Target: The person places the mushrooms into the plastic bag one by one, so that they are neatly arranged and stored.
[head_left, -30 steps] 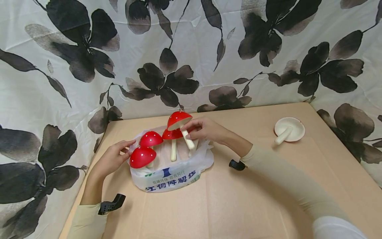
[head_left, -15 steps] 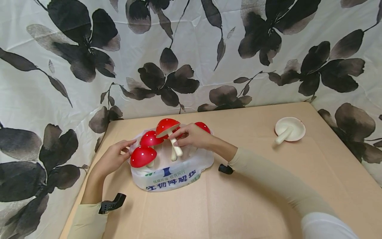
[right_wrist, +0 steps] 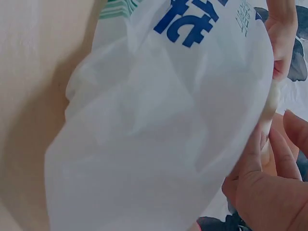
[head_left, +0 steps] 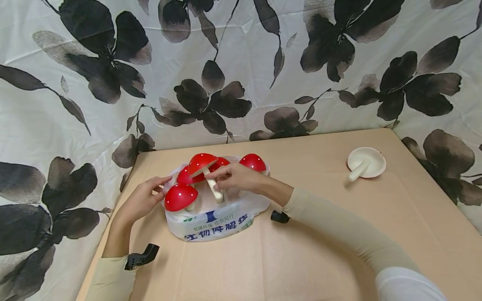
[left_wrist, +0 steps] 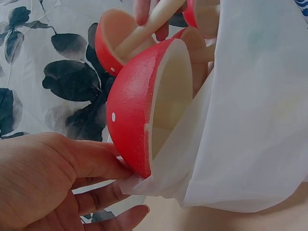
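A white plastic bag [head_left: 205,213] with blue and green printing lies open on the table with several red-capped, white-stemmed toy mushrooms in its mouth. My left hand [head_left: 144,196] pinches the bag's edge at the left, right beside the nearest toy mushroom [left_wrist: 132,106]. My right hand [head_left: 241,177] has its fingertips around the pale stem of a tilted toy mushroom [head_left: 201,162]. Its cap overlaps a second cap behind it, and its stem foot points down over the bag. In the right wrist view, the bag hides part of this hand's work.
Another toy mushroom [head_left: 373,163] lies cap-down on the right of the light wooden table [head_left: 320,259]. One red cap [head_left: 253,162] shows at the bag's right, behind my right hand. A floral cloth [head_left: 263,54] hangs behind the table.
My right hand has carried the toy mushroom left and lower, toward the other caps, uncovering the red cap at the bag's right. My left hand stays at the bag's edge.
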The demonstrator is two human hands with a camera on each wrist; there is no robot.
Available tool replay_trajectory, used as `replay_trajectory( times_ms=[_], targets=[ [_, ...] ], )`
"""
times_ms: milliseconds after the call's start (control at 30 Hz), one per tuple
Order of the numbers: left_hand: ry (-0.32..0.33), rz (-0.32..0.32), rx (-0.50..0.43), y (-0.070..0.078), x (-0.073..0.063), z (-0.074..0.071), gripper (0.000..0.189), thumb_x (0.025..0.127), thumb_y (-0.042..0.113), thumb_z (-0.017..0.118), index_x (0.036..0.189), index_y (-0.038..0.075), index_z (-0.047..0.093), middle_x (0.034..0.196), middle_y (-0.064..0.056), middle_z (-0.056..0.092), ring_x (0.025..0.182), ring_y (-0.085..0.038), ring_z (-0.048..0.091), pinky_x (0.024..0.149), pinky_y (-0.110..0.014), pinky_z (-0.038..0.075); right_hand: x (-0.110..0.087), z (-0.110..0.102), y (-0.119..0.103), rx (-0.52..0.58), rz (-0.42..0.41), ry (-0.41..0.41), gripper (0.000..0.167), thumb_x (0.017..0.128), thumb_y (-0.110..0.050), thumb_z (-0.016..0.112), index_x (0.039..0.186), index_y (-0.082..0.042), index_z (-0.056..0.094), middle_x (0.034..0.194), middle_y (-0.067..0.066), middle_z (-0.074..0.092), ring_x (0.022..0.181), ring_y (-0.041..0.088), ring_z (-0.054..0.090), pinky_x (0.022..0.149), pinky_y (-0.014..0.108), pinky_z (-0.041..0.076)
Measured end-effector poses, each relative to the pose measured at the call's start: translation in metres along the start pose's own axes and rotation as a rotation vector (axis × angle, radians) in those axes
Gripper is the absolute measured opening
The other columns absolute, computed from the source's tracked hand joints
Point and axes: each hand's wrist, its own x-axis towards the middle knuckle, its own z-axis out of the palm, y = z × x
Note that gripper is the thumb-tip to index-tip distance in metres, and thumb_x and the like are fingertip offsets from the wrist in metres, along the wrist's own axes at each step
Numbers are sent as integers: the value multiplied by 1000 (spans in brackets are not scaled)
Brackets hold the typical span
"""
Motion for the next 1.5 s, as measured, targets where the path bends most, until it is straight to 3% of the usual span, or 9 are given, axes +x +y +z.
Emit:
replay_trajectory(
  times_ms=[367,700,933,1167,1333,1500],
  targets=[
    [6,39,10,-3,0,0,49,93,-4,62,142,-3,56,122,-21,64,104,-36,62,74,-21,54,0,7,6,-27,-4,-63,43,90,-15,76,132,-16,70,130,-3,65,132,24,46,94,52,55],
    [7,32,-2,-2,-1,0,49,93,-3,62,142,-3,56,123,-22,63,105,-37,61,74,-22,55,-7,4,10,-139,-3,-180,38,92,-15,74,129,-7,70,116,11,74,104,23,68,90,41,58],
    [8,25,-5,-2,-2,1,49,93,-3,63,142,-2,56,125,-22,63,106,-37,61,75,-23,55,-10,-3,1,-255,99,-86,23,93,-9,71,115,-5,76,110,12,73,97,24,63,87,43,58],
    [10,27,8,0,-2,0,49,93,-3,62,142,-3,55,123,-22,63,106,-37,60,75,-24,55,-10,-2,-15,-373,170,63,11,89,-14,75,98,-10,70,93,4,68,87,21,63,71,27,58],
    [2,15,4,1,-2,1,49,94,-3,62,143,-3,55,123,-23,63,106,-37,60,75,-24,56,-6,-5,-30,-263,161,176,34,83,-10,82,107,-9,58,103,10,63,96,25,61,78,35,60],
    [7,17,4,1,-3,1,49,94,-3,63,142,-3,55,122,-22,64,105,-36,60,74,-23,56,6,-4,-34,-281,-6,163,61,80,-12,85,133,-9,54,131,11,58,116,25,58,87,33,59]
  ],
)
